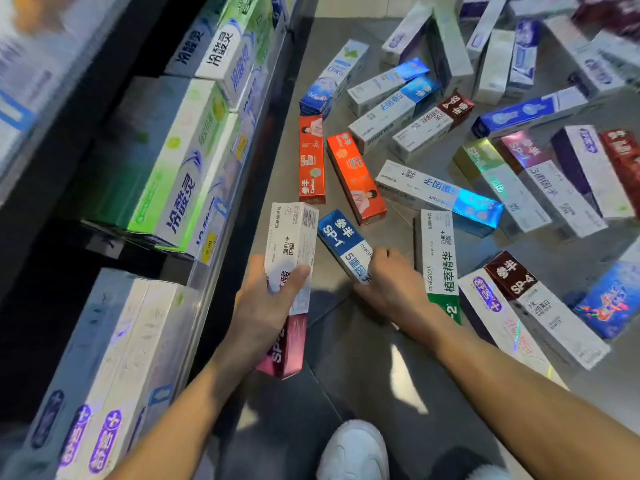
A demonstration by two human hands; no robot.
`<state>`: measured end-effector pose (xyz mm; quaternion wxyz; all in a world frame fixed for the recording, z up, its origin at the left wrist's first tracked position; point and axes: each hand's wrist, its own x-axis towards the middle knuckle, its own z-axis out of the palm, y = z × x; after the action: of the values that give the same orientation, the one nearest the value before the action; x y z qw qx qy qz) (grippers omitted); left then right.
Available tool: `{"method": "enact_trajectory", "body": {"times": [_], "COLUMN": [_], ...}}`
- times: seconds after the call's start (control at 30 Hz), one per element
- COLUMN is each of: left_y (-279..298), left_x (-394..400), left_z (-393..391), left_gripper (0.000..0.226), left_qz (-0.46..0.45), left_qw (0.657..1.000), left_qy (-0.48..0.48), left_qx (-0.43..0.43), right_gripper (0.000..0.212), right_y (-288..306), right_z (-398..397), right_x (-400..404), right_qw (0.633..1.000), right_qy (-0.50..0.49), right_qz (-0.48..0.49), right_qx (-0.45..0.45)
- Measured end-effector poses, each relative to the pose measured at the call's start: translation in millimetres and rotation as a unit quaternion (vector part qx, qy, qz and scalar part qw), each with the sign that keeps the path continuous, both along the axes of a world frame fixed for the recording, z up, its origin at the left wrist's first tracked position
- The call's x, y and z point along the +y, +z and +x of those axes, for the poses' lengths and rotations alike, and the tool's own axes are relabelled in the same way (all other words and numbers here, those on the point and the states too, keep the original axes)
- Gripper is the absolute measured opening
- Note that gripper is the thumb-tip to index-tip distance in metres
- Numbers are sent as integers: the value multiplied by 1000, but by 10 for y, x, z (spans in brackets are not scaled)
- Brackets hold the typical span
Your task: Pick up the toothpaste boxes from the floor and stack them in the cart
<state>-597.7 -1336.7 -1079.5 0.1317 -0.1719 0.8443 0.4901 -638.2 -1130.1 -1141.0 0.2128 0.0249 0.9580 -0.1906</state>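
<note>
Several toothpaste boxes lie scattered over the grey floor [287, 161]. My left hand [263, 310] holds a white box [291, 244] stacked on a pink box [289, 348], thumb across the white one. My right hand [391, 285] grips the near end of a blue and white SP-1 box [341, 240] low over the floor. Two orange boxes [311, 161] lie just beyond it. A white and green box [438, 258] lies right of my right hand. No cart is in view.
Store shelves [214, 216] full of boxed toothpaste run along the left, close to my left arm. My white shoe [353, 452] stands at the bottom. Boxes crowd the floor to the right and far side, including a maroon SP-4 box [512, 278].
</note>
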Motion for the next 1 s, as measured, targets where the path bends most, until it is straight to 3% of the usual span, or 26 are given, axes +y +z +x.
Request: {"method": "enact_trajectory", "body": {"times": [0.1,0.23,0.43,0.6,0.8,1.0], "left_y": [186,734,2542,4792,7362,8877], "left_x": [29,188,744,1300,1905,2332], "left_z": [-51,-167,-308,-223,216,528], "left_gripper": [33,38,41,44,61,70], "left_qz": [-17,2,71,114,188,216], "left_qw": [1000,999,994,988,970,955], "left_qy": [18,47,51,12,-53,-103], "left_qx": [1,19,68,101,147,173], "right_gripper": [53,49,42,44,53,51], "right_y": [101,724,2744,5206,7886,9430], "right_z": [-21,-20,131,400,1040,1557], "right_x": [-18,72,579,1053,1522,1804], "right_qw": [990,938,806,776,793,793], "right_qy": [-97,-212,-308,-273,-265,-295], "right_qz": [-97,-271,-505,-567,-544,-495], "right_qx": [11,36,31,49,75,197]}}
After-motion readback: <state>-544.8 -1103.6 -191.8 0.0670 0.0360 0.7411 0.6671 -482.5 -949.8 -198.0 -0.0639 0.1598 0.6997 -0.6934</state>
